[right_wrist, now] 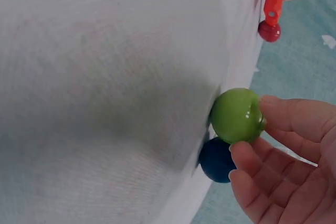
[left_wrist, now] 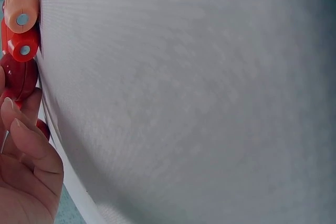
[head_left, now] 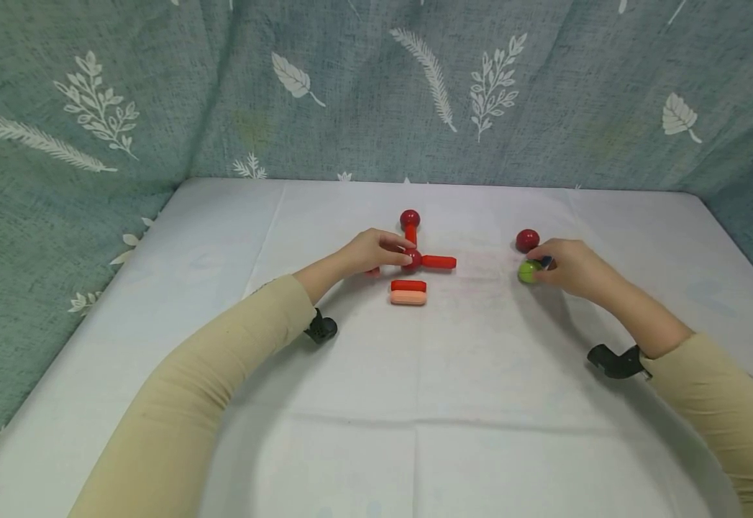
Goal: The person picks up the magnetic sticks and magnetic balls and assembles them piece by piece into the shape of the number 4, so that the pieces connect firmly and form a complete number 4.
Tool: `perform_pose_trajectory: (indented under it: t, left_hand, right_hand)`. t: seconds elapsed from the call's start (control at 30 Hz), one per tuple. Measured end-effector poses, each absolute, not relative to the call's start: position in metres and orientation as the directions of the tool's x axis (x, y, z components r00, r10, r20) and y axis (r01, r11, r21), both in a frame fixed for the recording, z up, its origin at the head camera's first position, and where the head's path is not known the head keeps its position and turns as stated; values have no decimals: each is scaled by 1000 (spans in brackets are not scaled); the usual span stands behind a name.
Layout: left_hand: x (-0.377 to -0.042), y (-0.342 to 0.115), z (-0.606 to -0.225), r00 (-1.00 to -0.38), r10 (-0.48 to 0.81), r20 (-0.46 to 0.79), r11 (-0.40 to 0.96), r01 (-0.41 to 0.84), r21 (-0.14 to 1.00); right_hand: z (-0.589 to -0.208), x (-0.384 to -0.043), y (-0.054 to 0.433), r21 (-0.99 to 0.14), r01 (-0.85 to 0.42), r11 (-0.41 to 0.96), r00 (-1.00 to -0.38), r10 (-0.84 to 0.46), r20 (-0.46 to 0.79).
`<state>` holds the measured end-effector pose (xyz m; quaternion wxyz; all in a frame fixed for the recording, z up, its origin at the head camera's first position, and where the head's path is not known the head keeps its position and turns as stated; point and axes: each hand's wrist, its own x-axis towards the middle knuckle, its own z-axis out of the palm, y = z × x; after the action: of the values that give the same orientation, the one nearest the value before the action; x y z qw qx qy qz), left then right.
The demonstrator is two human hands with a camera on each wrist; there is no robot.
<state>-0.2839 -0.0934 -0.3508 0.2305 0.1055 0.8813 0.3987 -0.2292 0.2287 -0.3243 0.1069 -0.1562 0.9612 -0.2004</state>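
Pinching a green ball (head_left: 528, 272): the right hand (head_left: 570, 267).

Three red balls (head_left: 410, 218), one green ball (right_wrist: 235, 115) and one blue ball (right_wrist: 216, 161) make five balls in all. Three red rods (head_left: 439, 262) and one peach rod (head_left: 408, 298) make four rods that can be counted plainly. One more red piece (head_left: 372, 272) is mostly hidden behind the left hand (head_left: 376, 250); whether it is a fifth rod cannot be told. With the right hand (head_left: 567, 265), that makes two hands. There are two tan sleeves (head_left: 247, 324), two black wrist devices (head_left: 322, 329) and one white surface (head_left: 376, 467).
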Motion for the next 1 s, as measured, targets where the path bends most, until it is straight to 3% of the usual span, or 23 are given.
perform_pose_trajectory:
  t: [1.0]
  left_hand:
    - [-283, -93, -349, -872, 371, -319, 651, 0, 759]
  right_hand:
    - [-336, -229, 226, -519, -231, 823, -918, -361, -164]
